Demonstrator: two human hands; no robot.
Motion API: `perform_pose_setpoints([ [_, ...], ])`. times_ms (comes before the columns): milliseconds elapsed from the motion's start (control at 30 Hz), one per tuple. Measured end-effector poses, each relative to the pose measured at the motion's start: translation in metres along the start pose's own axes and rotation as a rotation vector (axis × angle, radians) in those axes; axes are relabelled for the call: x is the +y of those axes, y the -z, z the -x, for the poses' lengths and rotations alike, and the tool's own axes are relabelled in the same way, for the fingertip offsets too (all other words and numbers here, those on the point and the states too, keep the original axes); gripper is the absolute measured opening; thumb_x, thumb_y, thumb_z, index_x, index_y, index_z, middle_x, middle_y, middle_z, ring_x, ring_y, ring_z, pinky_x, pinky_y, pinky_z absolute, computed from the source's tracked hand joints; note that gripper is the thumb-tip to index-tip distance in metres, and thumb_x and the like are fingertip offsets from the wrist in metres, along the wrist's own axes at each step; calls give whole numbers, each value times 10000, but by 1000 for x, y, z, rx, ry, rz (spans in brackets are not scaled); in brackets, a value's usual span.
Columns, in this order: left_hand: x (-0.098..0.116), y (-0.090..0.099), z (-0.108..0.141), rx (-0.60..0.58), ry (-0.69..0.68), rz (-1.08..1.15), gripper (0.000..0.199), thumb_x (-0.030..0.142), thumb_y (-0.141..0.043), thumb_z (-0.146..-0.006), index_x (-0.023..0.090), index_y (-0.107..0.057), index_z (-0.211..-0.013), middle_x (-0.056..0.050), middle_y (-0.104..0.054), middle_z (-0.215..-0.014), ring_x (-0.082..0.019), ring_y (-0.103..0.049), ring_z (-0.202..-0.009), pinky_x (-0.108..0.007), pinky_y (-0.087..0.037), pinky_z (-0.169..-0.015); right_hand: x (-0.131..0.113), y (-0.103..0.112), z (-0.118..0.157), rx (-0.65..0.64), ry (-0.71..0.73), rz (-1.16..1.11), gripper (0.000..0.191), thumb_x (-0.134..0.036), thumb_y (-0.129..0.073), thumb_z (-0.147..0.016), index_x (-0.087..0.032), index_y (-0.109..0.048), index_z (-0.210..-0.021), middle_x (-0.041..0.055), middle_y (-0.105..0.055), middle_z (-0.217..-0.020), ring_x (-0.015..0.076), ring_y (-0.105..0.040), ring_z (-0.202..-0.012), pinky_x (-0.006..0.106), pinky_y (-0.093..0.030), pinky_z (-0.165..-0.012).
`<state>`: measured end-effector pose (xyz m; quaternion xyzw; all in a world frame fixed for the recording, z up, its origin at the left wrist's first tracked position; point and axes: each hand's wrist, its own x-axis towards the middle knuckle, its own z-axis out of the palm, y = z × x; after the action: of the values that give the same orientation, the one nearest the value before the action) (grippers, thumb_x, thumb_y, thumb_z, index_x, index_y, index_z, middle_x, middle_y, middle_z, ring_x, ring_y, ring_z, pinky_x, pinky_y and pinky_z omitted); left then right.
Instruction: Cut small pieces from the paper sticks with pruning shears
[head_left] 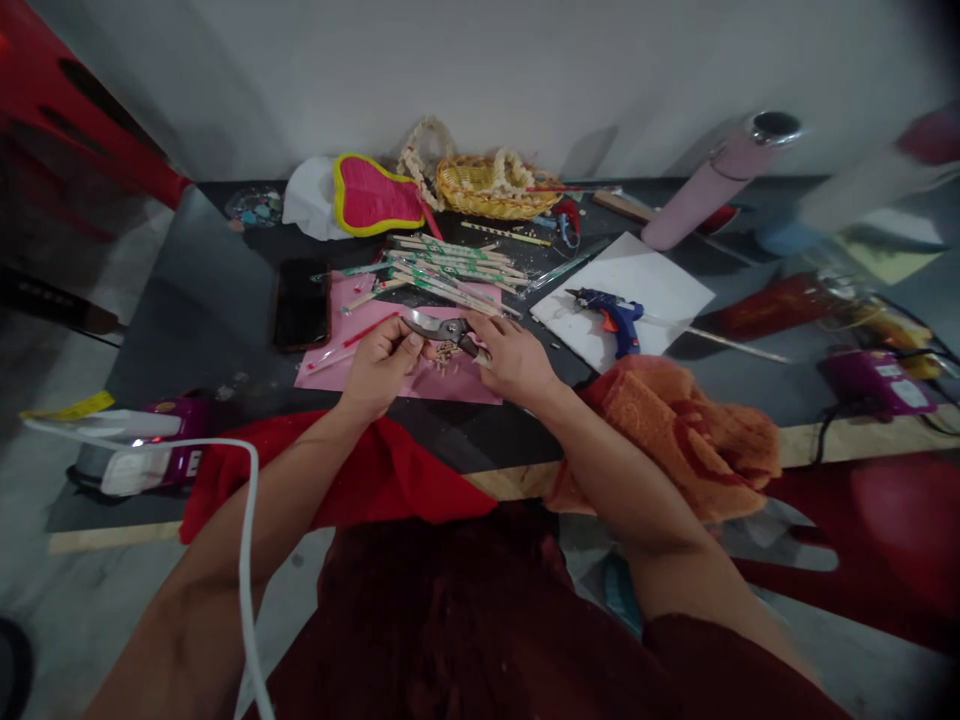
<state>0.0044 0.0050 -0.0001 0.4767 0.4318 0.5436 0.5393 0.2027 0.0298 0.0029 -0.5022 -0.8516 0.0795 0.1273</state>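
Observation:
My right hand (519, 362) is wrapped around the dark handles of a pair of pruning shears (453, 328), held low over the table. Their curved metal blade points left. At the blade's tip my left hand (381, 370) is closed in a pinch; whatever lies between those fingers is too small to make out. Short cut stick pieces (445, 362) are scattered below the shears on a pink sheet (469, 388). Just beyond lies a pile of pale wooden sticks (450, 268) with green-printed wrappers. A red stick (371, 329) rests beside my left hand.
A phone (301, 303) lies to the left. Behind are a pink-and-yellow fan-shaped piece (379, 195) and a wicker basket (480, 190). On the right, a blue glue gun (619, 318) rests on white board (667, 275), near a pink bottle (712, 190) and an orange towel (675, 425).

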Motion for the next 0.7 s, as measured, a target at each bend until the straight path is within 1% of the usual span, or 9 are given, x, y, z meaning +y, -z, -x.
perform_pose_setpoints([
  [133,1,0,0,2,-9,-8,212,359,-648,-810,163,-572,-781,-17,-646,-695,-47,-399,-466,-191,-316,-457,-2,1,1,-10,-22,11,545,-252,-470,-841,-203,-399,-1379,123,-563,-1267,282,-532,-1118,381,-438,-897],
  [267,-2,2,-1,0,-24,-24,208,351,-666,-793,161,-586,-776,-18,-659,-708,-57,-448,-505,-192,-357,-494,-2,2,0,-11,-35,21,595,-242,-500,-808,-213,-386,-1392,112,-543,-1299,297,-505,-1152,406,-430,-917],
  [433,-4,3,-3,-11,-10,3,180,319,-670,-784,155,-597,-781,-18,-663,-679,-59,-429,-485,-196,-347,-482,1,4,-1,-28,-1,46,686,-214,-479,-800,-221,-285,-1457,106,-477,-1375,312,-447,-1198,445,-432,-908],
  [600,-1,3,-2,-30,33,42,204,334,-693,-752,149,-606,-761,-25,-663,-658,-51,-397,-447,-197,-312,-445,4,5,0,-43,34,29,717,-204,-484,-786,-226,-261,-1468,97,-478,-1368,304,-426,-1196,448,-417,-932],
  [700,6,1,-2,-60,89,86,243,351,-719,-722,140,-597,-723,-36,-661,-641,-42,-388,-429,-195,-302,-432,5,6,-1,-41,53,26,722,-211,-480,-790,-233,-247,-1473,94,-469,-1378,305,-425,-1201,453,-408,-939],
])
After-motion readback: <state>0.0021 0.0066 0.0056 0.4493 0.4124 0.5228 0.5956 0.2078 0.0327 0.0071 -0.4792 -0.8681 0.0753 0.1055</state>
